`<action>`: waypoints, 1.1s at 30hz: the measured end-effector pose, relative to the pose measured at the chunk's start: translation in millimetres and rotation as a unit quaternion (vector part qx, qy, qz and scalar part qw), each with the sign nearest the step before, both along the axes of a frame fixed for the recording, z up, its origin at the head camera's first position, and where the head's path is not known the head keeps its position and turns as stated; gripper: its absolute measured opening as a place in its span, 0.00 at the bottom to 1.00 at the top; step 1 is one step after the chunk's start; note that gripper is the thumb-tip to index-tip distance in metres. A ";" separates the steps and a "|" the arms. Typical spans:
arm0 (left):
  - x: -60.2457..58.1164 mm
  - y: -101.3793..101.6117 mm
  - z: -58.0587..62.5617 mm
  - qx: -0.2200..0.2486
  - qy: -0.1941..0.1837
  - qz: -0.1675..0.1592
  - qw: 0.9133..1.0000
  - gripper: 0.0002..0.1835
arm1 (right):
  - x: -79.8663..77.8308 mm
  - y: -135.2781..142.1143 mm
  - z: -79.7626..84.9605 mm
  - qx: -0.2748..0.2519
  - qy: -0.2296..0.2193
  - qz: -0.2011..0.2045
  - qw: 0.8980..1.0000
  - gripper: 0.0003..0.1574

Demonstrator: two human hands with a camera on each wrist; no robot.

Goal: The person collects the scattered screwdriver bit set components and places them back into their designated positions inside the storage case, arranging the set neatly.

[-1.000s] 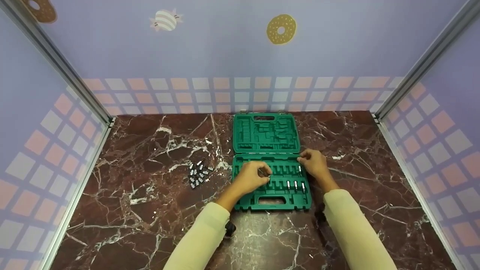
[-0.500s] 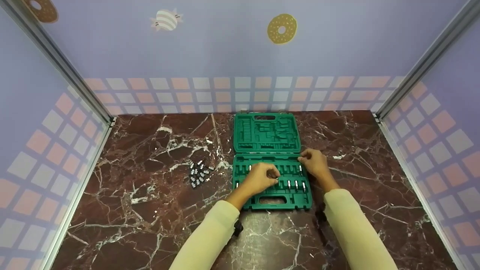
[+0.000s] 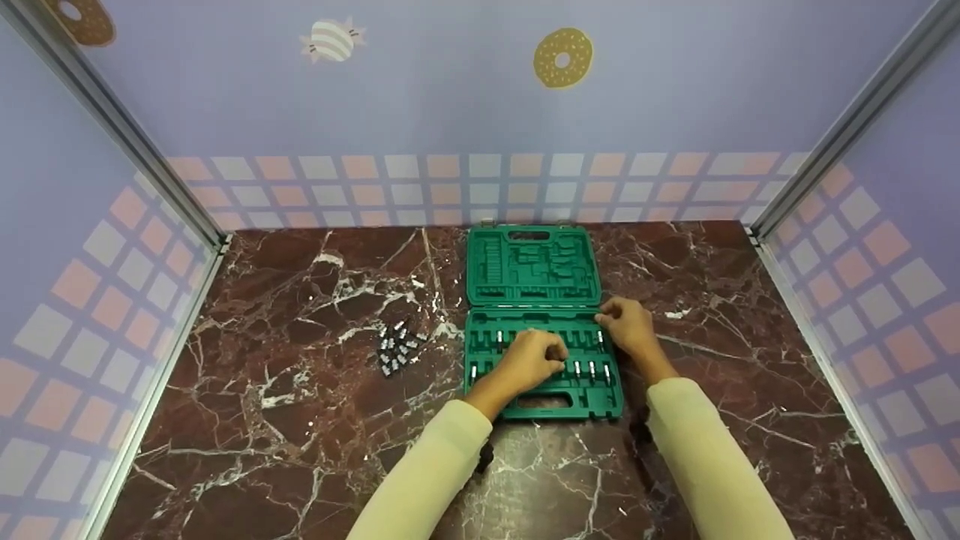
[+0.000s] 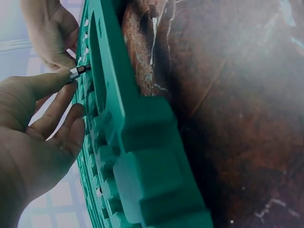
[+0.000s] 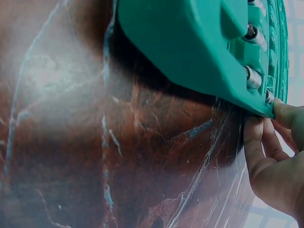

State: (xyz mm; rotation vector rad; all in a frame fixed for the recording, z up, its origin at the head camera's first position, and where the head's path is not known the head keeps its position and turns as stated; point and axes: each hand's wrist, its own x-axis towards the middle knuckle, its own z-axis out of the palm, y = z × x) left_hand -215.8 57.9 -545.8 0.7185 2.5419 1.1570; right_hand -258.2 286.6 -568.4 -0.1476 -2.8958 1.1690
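A green tool case [image 3: 534,304] lies open on the marbled table, its moulded lid tipped to the back. Over the lower tray, my left hand [image 3: 526,361] pinches a small socket bit [image 4: 78,72], silver with a dark tip, between thumb and forefinger. My right hand [image 3: 628,326] grips the case's right edge near the hinge, thumb on the rim and fingers against the outer side [image 5: 280,156]. Several silver socket bits [image 3: 592,370] sit in slots at the tray's right. Another socket bit [image 3: 473,373] stands at its left, and my left hand hides part of the slots.
A loose pile of socket bits [image 3: 397,348] lies on the marbled table [image 3: 300,450] to the left of the case. Patterned panels [image 3: 480,187] wall in the back and both sides.
My left hand has moved to the right over the tray, uncovering bits at the left. My right hand stays on the case edge.
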 end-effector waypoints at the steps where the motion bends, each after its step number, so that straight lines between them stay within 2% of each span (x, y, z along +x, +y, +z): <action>1: 0.2 0.5 -1.3 -0.005 0.009 0.000 1.000 0.03 | 0.2 0.0 0.2 0.000 -0.002 0.001 1.000 0.11; 6: 1.0 3.3 -7.1 -0.030 0.047 0.002 0.998 0.03 | 1.3 0.0 1.8 -0.002 -0.015 0.004 1.000 0.11; 13: 1.6 8.0 -9.2 -0.055 0.051 0.013 0.997 0.04 | 0.6 0.2 0.4 -0.002 -0.016 0.000 1.000 0.11; 18: 0.5 10.4 -8.4 -0.063 0.035 0.025 0.997 0.08 | 0.8 0.2 0.0 -0.005 -0.015 -0.007 1.000 0.11; 25: -2.5 10.7 -9.0 -0.042 -0.005 0.043 0.998 0.10 | 1.8 -1.5 0.1 -0.001 -0.014 -0.007 1.000 0.11; 29: -4.8 11.4 -10.4 -0.032 -0.009 0.052 0.998 0.09 | 0.9 -1.8 -0.8 0.000 -0.010 -0.003 1.000 0.11; 33: -5.9 11.8 -11.2 -0.031 0.007 0.042 0.999 0.09 | 1.2 -0.8 -0.3 -0.001 -0.010 -0.002 1.000 0.11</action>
